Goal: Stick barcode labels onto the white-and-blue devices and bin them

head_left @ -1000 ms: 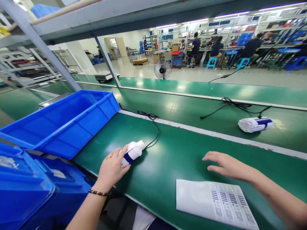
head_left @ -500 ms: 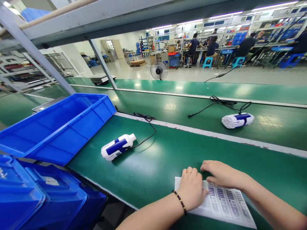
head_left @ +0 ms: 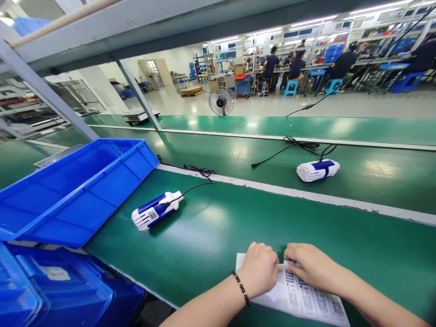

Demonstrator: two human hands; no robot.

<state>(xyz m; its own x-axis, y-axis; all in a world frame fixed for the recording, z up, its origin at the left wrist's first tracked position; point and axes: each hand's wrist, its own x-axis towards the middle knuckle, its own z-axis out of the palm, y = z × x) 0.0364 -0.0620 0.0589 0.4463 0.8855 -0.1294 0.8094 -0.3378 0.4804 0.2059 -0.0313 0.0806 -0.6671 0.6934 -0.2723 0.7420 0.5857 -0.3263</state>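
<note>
A white sheet of printed labels [head_left: 299, 302] lies on the green surface in front of me. My left hand [head_left: 260, 270], with a dark beaded bracelet at its wrist, is closed in a pinch at the sheet's upper edge. Beside it my right hand [head_left: 306, 265] pinches the same edge, thumb and fingers together over the labels. Whether a single label is lifted between them is hidden by the fingers. Farther left rests a blue-and-white bottle-shaped device [head_left: 155, 211], label and black cable facing up, apart from both hands.
A second blue-and-white device [head_left: 318, 170] with a coiled black cable [head_left: 301, 143] lies on the farther green belt. An open blue bin [head_left: 78, 200] stands at left, above more blue bins [head_left: 57, 286]. A grey shelf beam [head_left: 170, 27] crosses overhead. Beyond are a fan [head_left: 220, 102] and seated people.
My hands have come closer together, and the right now pinches the sheet's edge. The near device has rolled, showing its label and cable side. The far device has shifted left.
</note>
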